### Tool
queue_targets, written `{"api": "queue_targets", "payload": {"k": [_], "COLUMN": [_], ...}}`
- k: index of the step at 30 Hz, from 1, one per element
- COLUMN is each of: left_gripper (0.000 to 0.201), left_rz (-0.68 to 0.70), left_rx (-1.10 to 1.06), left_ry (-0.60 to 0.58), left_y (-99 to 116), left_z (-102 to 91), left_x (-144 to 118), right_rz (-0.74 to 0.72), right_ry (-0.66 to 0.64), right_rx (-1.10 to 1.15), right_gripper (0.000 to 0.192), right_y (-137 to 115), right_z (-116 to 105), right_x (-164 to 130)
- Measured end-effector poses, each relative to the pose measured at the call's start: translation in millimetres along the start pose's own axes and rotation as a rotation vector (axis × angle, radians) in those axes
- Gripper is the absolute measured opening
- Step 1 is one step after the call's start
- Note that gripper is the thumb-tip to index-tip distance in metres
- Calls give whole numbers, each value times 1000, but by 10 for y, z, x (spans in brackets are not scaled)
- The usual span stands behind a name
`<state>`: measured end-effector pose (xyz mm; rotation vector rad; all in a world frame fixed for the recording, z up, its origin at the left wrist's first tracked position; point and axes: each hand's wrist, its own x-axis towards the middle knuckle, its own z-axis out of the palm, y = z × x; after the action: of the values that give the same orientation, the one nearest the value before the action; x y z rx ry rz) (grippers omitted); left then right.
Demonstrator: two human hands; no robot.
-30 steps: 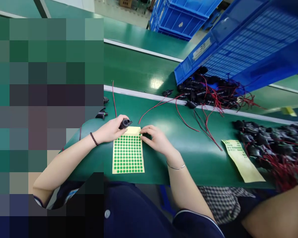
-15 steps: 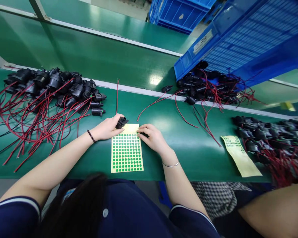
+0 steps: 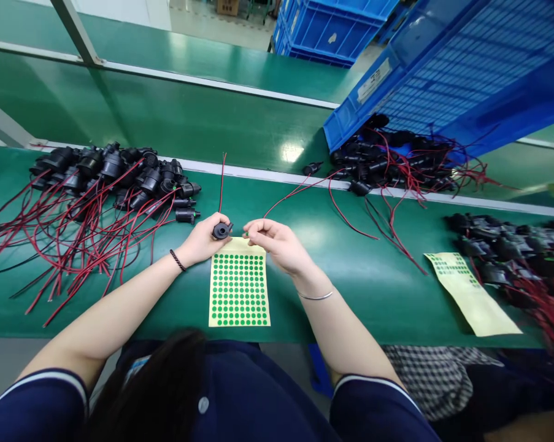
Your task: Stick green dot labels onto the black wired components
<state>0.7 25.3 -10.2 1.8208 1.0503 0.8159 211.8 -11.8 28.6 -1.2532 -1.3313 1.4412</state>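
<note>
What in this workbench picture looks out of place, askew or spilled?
The blue crate at the back right stands tipped on edge, with black wired parts spilling from beneath its low corner onto the green bench.

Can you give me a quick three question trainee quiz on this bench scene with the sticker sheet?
1. True or false: the left hand holds a black connector.
2. What lies under both hands? A) green dot sticker sheet B) scissors C) tape roll
3. Fill in: the pile of wired black connectors lies on the person's ____ side.

Key: 1 true; 2 A; 3 left. The right hand is raised beside the connector, fingertips pinched; anything between them is too small to tell.
</note>
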Motion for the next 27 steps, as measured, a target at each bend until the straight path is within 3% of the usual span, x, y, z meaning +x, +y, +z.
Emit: {"api": "queue_targets", "payload": {"k": [7, 27], "left_gripper": [17, 26], "left_rz": [53, 223], "left_rx": [54, 174], "left_ry": [24, 31], "left_y": [-17, -112], "left_z": [-4, 53], "left_x": [10, 37], "right_rz": [-36, -158], "right_ry": [18, 179], "right_rx": [103, -86], "right_gripper": [24, 6], "right_y": [33, 80], "right_z": [303, 387], "right_x": [111, 84]}}
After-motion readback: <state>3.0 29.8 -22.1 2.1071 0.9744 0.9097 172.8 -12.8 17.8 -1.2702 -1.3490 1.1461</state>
